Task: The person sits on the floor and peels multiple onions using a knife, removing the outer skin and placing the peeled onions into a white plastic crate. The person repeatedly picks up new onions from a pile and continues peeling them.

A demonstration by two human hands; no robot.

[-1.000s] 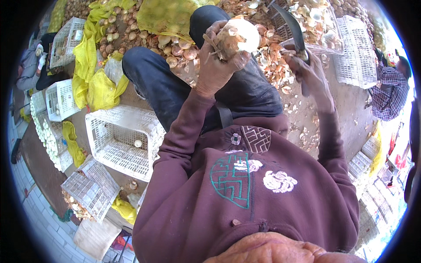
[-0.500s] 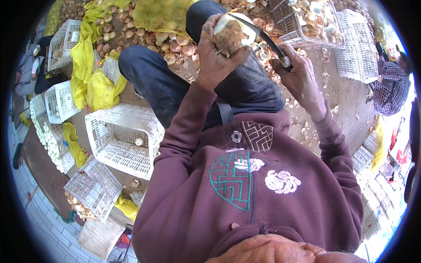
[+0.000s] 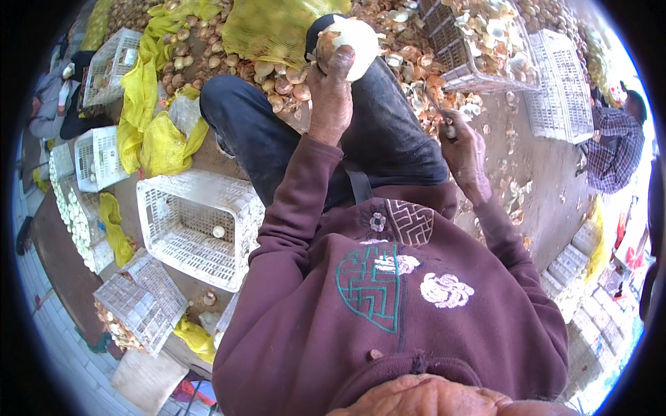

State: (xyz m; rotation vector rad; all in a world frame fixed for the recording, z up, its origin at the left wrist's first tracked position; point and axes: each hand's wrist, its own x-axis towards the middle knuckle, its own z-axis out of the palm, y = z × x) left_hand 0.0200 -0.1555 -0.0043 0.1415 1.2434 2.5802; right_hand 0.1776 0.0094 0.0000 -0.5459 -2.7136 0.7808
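My left hand [image 3: 330,100] grips a large, partly peeled onion [image 3: 357,48], white with brown skin on its left, above my left knee. My right hand [image 3: 466,149] is closed on the handle of a knife [image 3: 449,128] beside my right thigh, lower than the onion and apart from it; its blade points up-left among scattered skins. Loose onions [image 3: 277,90] lie beyond my legs, under and beside a yellow mesh sack [image 3: 270,31]. A crate of onion skins [image 3: 499,48] stands ahead to the right.
A white crate [image 3: 194,236] holding a small onion sits at my left, with yellow sacks [image 3: 166,142] and more crates [image 3: 97,159] beyond. A white crate [image 3: 558,87] stands at right. A co-worker in checked clothing [image 3: 614,145] sits at far right; another person [image 3: 52,104] sits at far left.
The knife was at the onion half a second ago; my right hand has since moved down and away with it. My left hand has turned the onion, showing more white.
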